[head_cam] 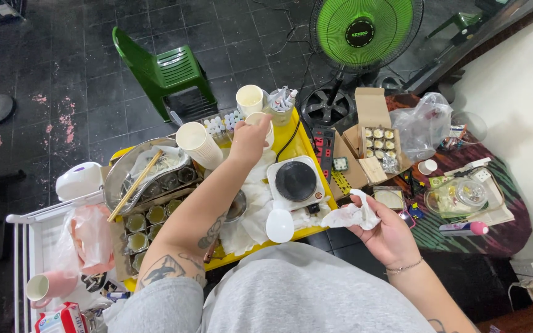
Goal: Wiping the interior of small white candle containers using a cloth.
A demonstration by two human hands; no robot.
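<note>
1. Head view, looking straight down: left hand (249, 139) reaches forward to upper centre of frame, fingers closed around the rim of a paper cup (265, 126) standing on the yellow tray (306, 145). Cup is upright; what is inside is hidden by the hand.
2. Just beyond that hand: a second paper cup (250, 98) stands empty, a row of small bottles (222, 125) lies to its left, and a clear cup of tubes (280, 105) stands to its right.
3. Left of the forearm: a stack of paper cups (197, 144) lies tilted, next to a metal pan (146, 172) with wooden chopsticks (134, 185) resting across it. Below the pan sit rows of small glass jars (145, 223).
4. Right hand (385, 231), lower right of centre, is loosely curled, gripping a crumpled white tissue (354, 214) off the tray's right edge.
5. Between the hands: a small electric hot plate (296, 181) on white cloth, with a white spoon-shaped lid (279, 226) near the tray's front edge.
6. Step in hand, as a judgement: picking up or steadying the cup, with the tissue ready for wiping.
7. Next move likely calls for a level lift clear of the crowded bottles and cord.
8. Farther out: open cardboard box of jars (379, 143) at right, green fan (364, 31) at top, green chair (163, 71) upper left.
</note>
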